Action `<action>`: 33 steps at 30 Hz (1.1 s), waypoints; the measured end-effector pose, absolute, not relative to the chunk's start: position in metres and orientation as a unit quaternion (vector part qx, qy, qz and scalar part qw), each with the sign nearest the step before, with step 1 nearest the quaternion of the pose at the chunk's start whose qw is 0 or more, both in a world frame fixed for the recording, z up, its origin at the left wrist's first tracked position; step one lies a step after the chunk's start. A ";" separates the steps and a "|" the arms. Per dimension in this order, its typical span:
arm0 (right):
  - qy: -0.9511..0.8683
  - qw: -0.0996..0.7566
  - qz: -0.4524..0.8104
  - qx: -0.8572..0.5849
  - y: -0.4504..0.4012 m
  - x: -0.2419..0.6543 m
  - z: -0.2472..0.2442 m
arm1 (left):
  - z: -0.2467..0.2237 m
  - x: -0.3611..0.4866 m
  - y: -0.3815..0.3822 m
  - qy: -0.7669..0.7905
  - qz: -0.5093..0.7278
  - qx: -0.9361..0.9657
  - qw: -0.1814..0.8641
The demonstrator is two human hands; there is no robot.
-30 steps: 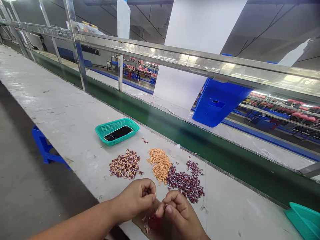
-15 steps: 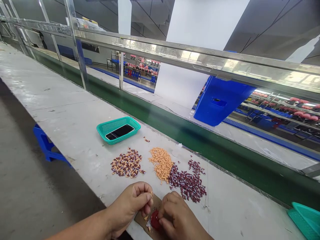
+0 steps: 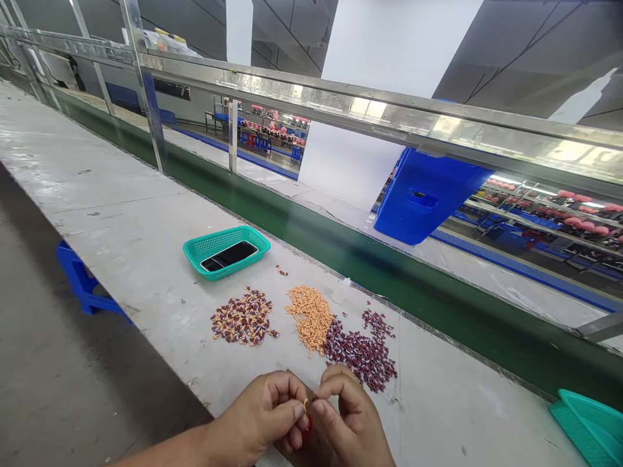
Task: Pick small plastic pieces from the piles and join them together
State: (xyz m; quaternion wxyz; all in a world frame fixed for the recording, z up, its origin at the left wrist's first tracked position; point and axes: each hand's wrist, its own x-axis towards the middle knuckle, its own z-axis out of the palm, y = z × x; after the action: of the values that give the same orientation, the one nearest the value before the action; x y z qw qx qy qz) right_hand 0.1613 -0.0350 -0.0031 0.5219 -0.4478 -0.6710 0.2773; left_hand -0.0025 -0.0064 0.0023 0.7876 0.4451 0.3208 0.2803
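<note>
My left hand (image 3: 275, 415) pinches a small orange piece (image 3: 305, 405) between thumb and forefinger. Close beside it, my right hand (image 3: 348, 412) is closed in a pinch on a tiny dark red piece (image 3: 314, 397), mostly covered by the fingertips. Under both hands lies a brown board (image 3: 318, 447), and a bit of a red round object (image 3: 309, 423) shows between them. Beyond the hands are a pile of orange pieces (image 3: 310, 314), a pile of dark red pieces (image 3: 363, 353) touching it, and a mixed orange-and-red pile (image 3: 244, 316) to the left.
A green basket (image 3: 195, 256) holding a phone (image 3: 228, 255) stands behind the piles. Along the far side of the white table (image 3: 121, 220) runs a green belt (image 3: 331, 237). A blue crate (image 3: 428, 194) hangs beyond it; another green basket (image 3: 591, 421) is at right.
My right hand has lifted from the red round object and come up to my left fingertips, now with a dark red piece. My left hand still pinches the orange piece.
</note>
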 end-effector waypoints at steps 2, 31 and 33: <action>-0.667 0.514 0.288 -0.456 -0.036 0.163 -0.004 | 0.003 -0.003 -0.007 0.321 0.278 0.450 0.786; -0.602 0.568 0.359 -0.432 -0.035 0.154 -0.019 | 0.009 -0.004 -0.006 0.366 0.344 0.631 0.591; -0.599 0.568 0.371 -0.425 -0.035 0.156 -0.021 | 0.010 -0.003 -0.007 0.363 0.351 0.647 0.571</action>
State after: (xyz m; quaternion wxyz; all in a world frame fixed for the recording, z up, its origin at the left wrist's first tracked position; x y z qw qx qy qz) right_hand 0.1563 -0.0349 -0.0210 0.5679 -0.4250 -0.5993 0.3710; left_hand -0.0034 -0.0066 0.0100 0.5709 0.6472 0.3630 0.3513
